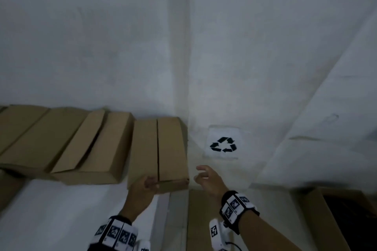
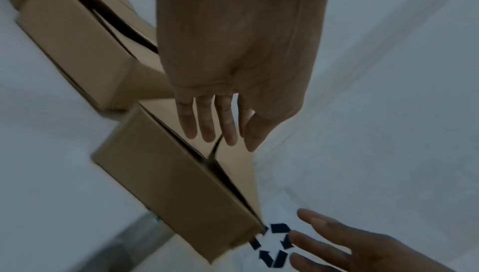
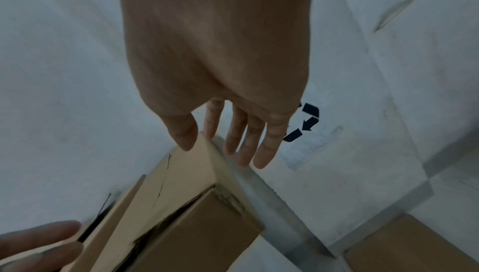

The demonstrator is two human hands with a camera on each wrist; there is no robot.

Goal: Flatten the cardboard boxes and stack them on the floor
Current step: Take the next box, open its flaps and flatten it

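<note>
Several brown cardboard boxes lie in a row on a white ledge (image 1: 61,210) against the wall. The rightmost box (image 1: 161,149) has a seam down its top and sits at the ledge's right end. My left hand (image 1: 150,183) rests at this box's near edge, and in the left wrist view its fingers (image 2: 204,131) lie straight over the box (image 2: 168,184). My right hand (image 1: 201,174) hovers open just right of the box's near right corner. In the right wrist view its thumb (image 3: 185,133) is at the box (image 3: 186,204) edge; contact is unclear.
A recycling symbol (image 1: 223,144) is stuck on the wall right of the boxes. Neighbouring boxes (image 1: 102,149) lean to the left. Flat cardboard (image 1: 204,220) lies on the floor below my hands. An open carton (image 1: 318,220) stands at the lower right.
</note>
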